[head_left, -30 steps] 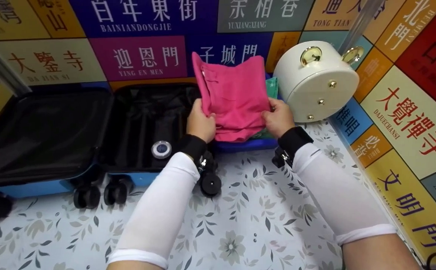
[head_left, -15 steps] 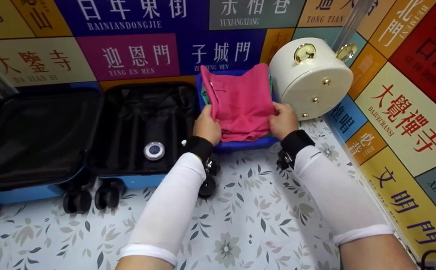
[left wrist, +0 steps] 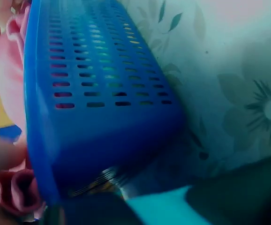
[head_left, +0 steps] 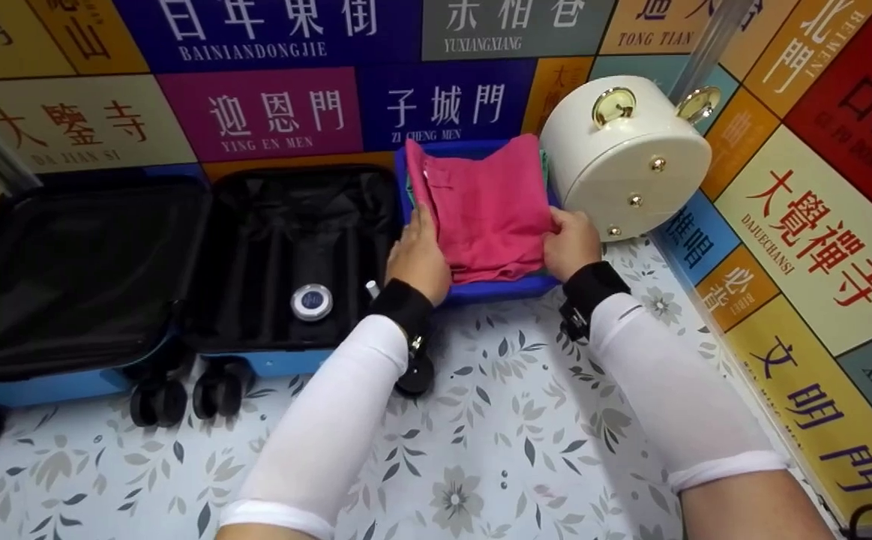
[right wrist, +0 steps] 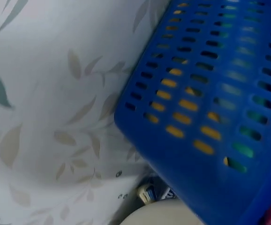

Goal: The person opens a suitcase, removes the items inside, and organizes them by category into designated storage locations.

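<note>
A folded pink garment [head_left: 488, 214] lies in a blue plastic basket [head_left: 499, 291], on top of green cloth [head_left: 545, 166]. Along the garment's left edge, my left hand [head_left: 419, 259] rests with its fingers extended up the side. My right hand [head_left: 573, 244] pinches the garment's right edge between thumb and curled fingers. The left wrist view has the slotted basket wall [left wrist: 98, 133], with a blurred finger [left wrist: 4, 153] beside pink fabric [left wrist: 11, 70]. In the right wrist view, yellow and green show through the basket's slots [right wrist: 205, 176]; that hand is out of the picture there.
Left of the basket lies a spread blue suitcase with black lining [head_left: 83, 255]; a small round tin [head_left: 311, 302] sits in its right half. A white round case with gold fittings [head_left: 623, 161] stands right of the basket. Printed panels [head_left: 278, 112] wall the back and right.
Both hands lowered the pink garment into the basket. Since then my left hand's fingers have straightened along its left edge, while the right hand has stayed nearly in place.
</note>
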Demonstrator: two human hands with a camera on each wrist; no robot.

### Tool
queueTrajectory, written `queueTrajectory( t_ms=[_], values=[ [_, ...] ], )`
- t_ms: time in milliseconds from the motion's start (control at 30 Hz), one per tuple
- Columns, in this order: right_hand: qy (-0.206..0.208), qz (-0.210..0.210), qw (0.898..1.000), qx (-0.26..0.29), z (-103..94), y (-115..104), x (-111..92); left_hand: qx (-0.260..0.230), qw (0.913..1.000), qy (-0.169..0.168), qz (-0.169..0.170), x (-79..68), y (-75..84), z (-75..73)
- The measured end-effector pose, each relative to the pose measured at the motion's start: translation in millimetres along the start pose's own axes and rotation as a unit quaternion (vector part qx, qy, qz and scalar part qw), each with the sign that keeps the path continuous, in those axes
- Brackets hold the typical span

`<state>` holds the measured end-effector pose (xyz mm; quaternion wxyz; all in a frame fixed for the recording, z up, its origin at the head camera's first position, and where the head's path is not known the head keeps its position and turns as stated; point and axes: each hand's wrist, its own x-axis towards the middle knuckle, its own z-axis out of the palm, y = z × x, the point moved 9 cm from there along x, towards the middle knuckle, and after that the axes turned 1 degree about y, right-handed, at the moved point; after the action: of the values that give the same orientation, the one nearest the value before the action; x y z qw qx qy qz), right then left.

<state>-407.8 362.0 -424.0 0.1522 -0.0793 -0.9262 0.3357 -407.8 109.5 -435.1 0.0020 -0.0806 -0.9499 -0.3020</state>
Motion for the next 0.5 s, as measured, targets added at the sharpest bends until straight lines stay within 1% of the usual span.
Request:
queueTrajectory(
  t_ms=[33, 133, 267, 400, 500],
  values=[
    [-0.002, 0.002, 1.000, -0.005, 0.1, 0.2, -0.2, 0.017, 0.9997, -0.015, 0.003, -2.1, -0.5, 2.1],
    [-0.004, 0.012, 1.000, -0.014, 0.4, 0.6, -1.6, 0.059, 0.9963, -0.063, -0.003, -7.2, -8.0, 9.3],
    [-0.010, 0.033, 0.999, -0.026, 2.7, 2.5, -3.3, 0.082, 0.9911, -0.104, -0.015, -11.1, -16.2, 14.8],
    [-0.016, 0.049, 0.998, -0.039, 3.8, 3.2, -6.0, 0.105, 0.9876, -0.116, -0.011, -16.0, -12.3, 15.2],
    [-0.015, 0.060, 0.998, -0.034, 4.1, 3.6, -8.4, 0.126, 0.9856, -0.113, 0.002, -19.6, -7.4, 16.2]
  ],
)
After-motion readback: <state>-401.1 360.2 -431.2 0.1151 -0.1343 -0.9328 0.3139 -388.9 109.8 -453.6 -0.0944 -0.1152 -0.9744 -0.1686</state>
